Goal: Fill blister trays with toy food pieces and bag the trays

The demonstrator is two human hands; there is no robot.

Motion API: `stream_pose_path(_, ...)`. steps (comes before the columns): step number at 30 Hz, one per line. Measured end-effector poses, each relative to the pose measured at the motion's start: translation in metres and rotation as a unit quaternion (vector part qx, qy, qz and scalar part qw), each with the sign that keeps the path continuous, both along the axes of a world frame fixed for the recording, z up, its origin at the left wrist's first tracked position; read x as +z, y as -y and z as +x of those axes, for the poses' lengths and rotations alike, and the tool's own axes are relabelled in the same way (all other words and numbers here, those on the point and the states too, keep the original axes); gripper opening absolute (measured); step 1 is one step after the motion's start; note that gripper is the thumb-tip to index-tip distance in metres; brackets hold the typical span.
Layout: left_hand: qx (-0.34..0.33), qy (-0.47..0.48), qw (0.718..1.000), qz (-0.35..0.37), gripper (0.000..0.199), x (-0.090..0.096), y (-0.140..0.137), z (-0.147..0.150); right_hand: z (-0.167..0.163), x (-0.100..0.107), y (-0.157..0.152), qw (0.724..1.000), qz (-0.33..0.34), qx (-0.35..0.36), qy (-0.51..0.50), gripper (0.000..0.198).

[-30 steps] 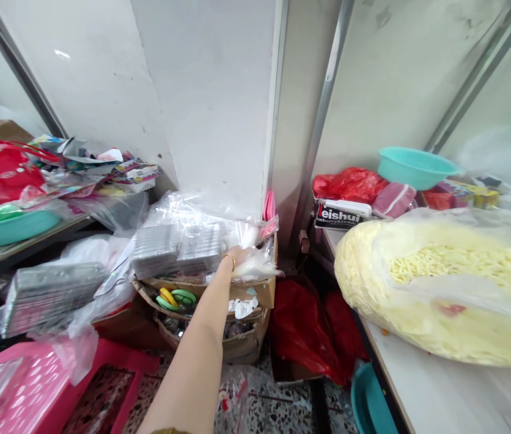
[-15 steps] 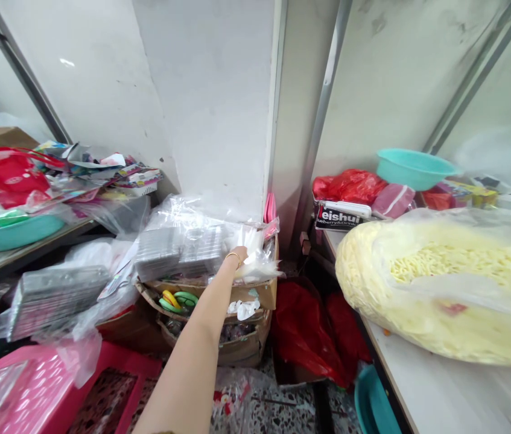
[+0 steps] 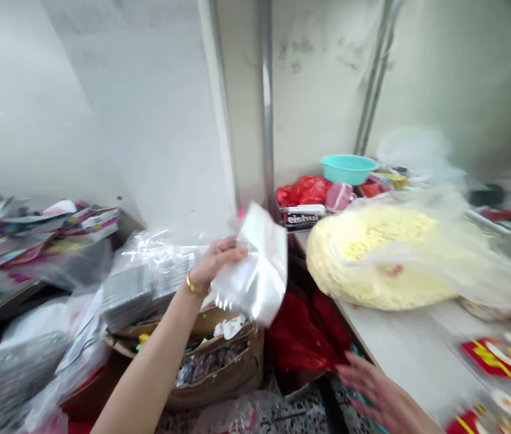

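Note:
My left hand, with a gold bracelet at the wrist, is closed on the left edge of a sheaf of clear plastic bags. The shiny bags hang in the air above the right end of a cardboard box. My right hand, smeared by motion, is low on the right beside the table edge. Its fingers are apart and nothing shows in them. Behind my left arm, stacks of grey packets in clear plastic lie on top of the box.
A big clear bag of pale yellow pieces rests on the white table at right. Red and yellow packets lie nearer me. Behind are a turquoise basin and red plastic bags. Red plastic fills a floor box.
My left hand has lifted the clear plastic bags up out of the box. My right hand has come into view at lower right. The view has turned to the right.

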State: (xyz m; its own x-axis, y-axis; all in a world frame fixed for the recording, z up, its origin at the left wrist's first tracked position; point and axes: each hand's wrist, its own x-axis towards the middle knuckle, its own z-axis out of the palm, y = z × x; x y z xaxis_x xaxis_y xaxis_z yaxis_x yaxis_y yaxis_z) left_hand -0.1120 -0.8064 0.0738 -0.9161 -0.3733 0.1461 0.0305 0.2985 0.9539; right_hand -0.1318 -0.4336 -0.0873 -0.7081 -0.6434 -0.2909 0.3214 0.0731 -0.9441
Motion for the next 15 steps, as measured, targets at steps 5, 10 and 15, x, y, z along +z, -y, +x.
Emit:
stream_pose_path(5, -0.281, 0.152, 0.932, 0.173, 0.024, -0.063, -0.139, 0.024, 0.013, 0.056, 0.009, 0.926, -0.334, -0.133, 0.119, 0.098)
stream_pose_path(10, -0.396, 0.235, 0.843, 0.277, 0.033, -0.136, -0.225, 0.04, 0.042, 0.047, -0.056, 0.929, -0.172, -0.302, 0.124, 0.047)
stream_pose_path(15, -0.409, 0.215, 0.86, 0.215, 0.053, -0.154, -0.276, 0.045, 0.055, 0.016, -0.092, 0.893, -0.113, -0.432, 0.046, 0.064)
